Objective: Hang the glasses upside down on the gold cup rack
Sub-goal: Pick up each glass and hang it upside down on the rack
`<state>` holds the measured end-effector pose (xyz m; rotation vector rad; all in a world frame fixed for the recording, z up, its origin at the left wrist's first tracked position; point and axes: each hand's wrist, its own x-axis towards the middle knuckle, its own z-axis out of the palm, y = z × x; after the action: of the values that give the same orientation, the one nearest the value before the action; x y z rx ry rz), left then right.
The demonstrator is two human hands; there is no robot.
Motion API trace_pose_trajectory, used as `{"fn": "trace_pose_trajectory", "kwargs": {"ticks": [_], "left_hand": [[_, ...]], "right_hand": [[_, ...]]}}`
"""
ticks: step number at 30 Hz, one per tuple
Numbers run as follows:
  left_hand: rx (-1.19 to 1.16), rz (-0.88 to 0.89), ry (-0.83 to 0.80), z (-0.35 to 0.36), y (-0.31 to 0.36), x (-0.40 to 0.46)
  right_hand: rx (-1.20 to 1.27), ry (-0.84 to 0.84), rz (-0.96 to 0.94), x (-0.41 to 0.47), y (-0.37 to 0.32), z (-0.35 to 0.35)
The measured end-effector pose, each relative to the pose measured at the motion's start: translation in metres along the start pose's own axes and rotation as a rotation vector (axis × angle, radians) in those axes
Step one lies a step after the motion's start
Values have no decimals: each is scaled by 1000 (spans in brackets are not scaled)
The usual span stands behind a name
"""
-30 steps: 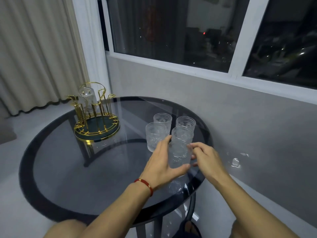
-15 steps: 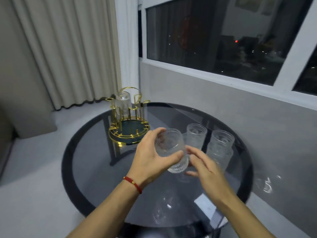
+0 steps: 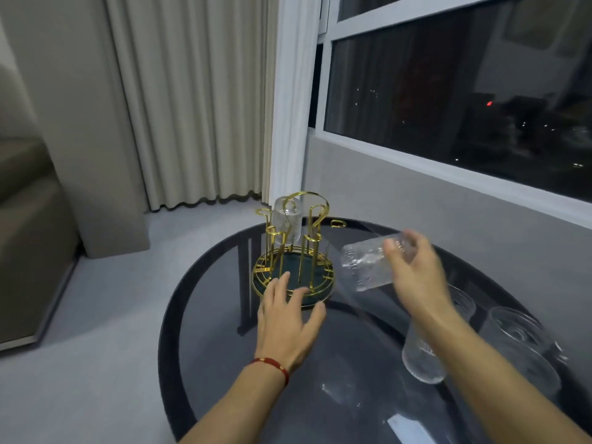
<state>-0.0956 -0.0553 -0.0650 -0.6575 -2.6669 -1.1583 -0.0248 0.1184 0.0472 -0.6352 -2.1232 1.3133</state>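
Our right hand grips a glass right of centre, long axis near horizontal, mouth toward the gold cup rack just left. Our left hand, fingers spread and empty, rests nearer, touching the rack's base.

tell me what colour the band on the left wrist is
Red, with a small gold bead; the band on the left hand shows best in the head view.
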Motion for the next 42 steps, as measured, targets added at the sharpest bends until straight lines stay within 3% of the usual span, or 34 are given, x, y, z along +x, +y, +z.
{"fn": "trace_pose_trajectory", "kwargs": {"ticks": [3,8,16,20,28,35,42], "left_hand": [[303,11,-46,21,-22,6],[401,27,-92,42,-37,11],[420,2,-115,51,-43,15],[408,-1,-99,52,-42,16],[405,13,-86,51,-42,15],[391,19,-81,52,-42,13],[402,21,-42,53,-42,12]], "right_hand": [[-85,141,-127,42,-13,-7],[-53,164,-204,117,-46,22],[-98,1,-73,187,-63,78],[-219,-125,-157,200,-57,92],[-145,-386,-41,207,-58,119],[56,-504,224,210,-50,124],[-21,-532,239,205,-40,129]]}}
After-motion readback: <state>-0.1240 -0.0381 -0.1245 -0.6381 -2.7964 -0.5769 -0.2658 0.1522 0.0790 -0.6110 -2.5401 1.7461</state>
